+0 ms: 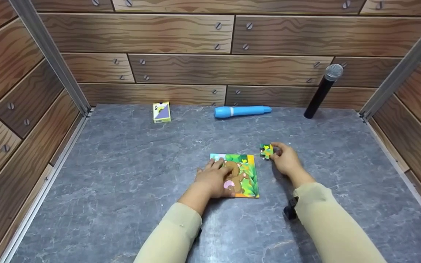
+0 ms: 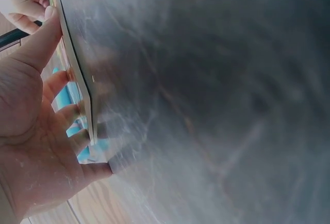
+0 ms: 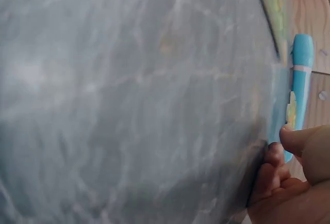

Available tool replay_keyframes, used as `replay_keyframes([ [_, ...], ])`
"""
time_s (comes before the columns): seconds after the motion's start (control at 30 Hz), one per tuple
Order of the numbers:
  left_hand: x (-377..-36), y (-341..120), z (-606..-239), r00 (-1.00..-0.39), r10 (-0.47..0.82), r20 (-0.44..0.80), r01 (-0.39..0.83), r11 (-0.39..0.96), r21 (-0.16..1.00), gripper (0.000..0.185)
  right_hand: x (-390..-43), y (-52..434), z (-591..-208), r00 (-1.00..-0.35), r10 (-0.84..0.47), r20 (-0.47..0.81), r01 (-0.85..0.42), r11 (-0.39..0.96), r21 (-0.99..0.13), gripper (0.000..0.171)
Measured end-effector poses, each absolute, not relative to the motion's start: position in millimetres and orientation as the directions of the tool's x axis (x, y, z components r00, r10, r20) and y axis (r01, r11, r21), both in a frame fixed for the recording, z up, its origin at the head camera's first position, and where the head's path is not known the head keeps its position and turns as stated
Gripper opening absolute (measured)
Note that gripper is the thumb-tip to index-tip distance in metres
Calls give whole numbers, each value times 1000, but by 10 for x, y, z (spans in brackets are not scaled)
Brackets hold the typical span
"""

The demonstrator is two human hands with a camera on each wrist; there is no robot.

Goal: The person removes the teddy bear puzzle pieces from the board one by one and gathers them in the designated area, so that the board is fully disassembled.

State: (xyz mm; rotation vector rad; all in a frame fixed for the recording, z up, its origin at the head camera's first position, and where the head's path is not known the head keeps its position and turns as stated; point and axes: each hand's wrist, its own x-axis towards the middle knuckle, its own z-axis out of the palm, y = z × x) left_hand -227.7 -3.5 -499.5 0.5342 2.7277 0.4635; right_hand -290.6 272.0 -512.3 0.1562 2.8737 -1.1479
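A square jigsaw puzzle with brown animals and green leaves lies flat on the grey table. My left hand rests on its left part with fingers spread, covering some of the picture. The left wrist view shows the puzzle's edge side-on, with the thumb and fingertips along it. To the right of the puzzle, my right hand pinches a small green and yellow puzzle piece between thumb and fingers. This piece shows beyond the thumb in the right wrist view.
At the back of the table lie a yellow card box and a blue marker-shaped stick. A black microphone stands upright at the back right. Wood-patterned walls enclose the table at the back and sides.
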Motion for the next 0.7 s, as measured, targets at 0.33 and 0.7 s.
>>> replay_keyframes([
  [0.33, -2283, -43, -5031, -879, 405, -252, 302, 881, 363, 89, -2930, 2689, -5182, -993, 68, -97, 115, 754, -646, 46],
  [0.7, -2279, -31, -5025, -881, 404, -248, 300, 880, 367, 91, -2955, 2720, -5142, -990, 38, -139, 119, 759, -640, 49],
])
